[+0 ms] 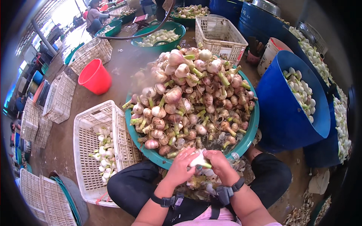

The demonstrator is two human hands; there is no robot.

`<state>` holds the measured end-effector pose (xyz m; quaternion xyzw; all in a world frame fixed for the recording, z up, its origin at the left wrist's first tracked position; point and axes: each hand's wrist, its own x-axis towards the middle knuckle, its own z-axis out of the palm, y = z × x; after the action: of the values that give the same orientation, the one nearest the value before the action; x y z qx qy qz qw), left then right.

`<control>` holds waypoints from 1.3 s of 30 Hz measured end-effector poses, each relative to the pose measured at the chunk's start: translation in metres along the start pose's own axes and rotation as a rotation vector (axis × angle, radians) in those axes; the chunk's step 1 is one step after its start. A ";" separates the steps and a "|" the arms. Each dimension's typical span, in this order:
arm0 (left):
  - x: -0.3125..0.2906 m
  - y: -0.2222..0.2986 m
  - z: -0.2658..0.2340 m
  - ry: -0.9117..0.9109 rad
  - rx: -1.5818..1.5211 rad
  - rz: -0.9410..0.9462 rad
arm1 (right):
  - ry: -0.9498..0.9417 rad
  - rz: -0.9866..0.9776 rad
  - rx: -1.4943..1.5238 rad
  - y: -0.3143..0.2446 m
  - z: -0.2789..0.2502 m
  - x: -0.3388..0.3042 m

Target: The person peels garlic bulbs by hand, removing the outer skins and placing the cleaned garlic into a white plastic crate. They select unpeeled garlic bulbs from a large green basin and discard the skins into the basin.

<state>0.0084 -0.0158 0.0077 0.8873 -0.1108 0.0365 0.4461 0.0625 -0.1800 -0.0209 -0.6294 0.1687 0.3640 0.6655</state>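
Near the front edge of a green basin [132, 140], my left hand [181, 167] and my right hand [220, 164] are both closed on one garlic bulb [199, 159]. It is white and clean, with a short green stem pointing down to the right. Just beyond them, a high heap of unpeeled garlic [173, 96], purplish and dirty with cut stems, fills the basin. To the left of my knee, a white plastic crate [83, 147] contains clean white bulbs [106, 156]. Loose peelings [205, 182] lie between my legs, below my hands.
A large blue barrel [275, 113] with peeled garlic stands tilted at right. Beyond the heap are another white crate [222, 28] and a green tub [181, 32] of garlic. A red bucket [95, 76] sits at left. A person [94, 17] works far back.
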 end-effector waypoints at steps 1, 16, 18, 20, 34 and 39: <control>-0.004 -0.004 0.001 0.037 0.150 0.098 | -0.035 0.099 0.189 -0.002 0.001 -0.001; -0.009 -0.043 -0.013 0.889 -1.703 -0.780 | -0.199 -0.623 -0.083 -0.038 -0.019 -0.062; -0.005 -0.031 -0.022 1.109 -1.353 -0.729 | -0.318 -0.514 -0.851 -0.019 -0.007 -0.041; -0.008 -0.020 -0.025 1.043 -0.954 -0.754 | -0.263 -0.370 -0.460 -0.008 0.024 -0.033; 0.001 -0.026 0.010 0.605 -0.864 -0.758 | 0.069 -0.351 -0.859 -0.013 -0.027 0.092; -0.002 -0.051 0.063 0.584 -0.776 -0.515 | -0.039 -0.565 -0.809 0.071 -0.041 0.130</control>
<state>0.0157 -0.0366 -0.0700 0.6091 0.2327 0.1272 0.7474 0.1111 -0.1883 -0.1669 -0.8516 -0.1757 0.2172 0.4436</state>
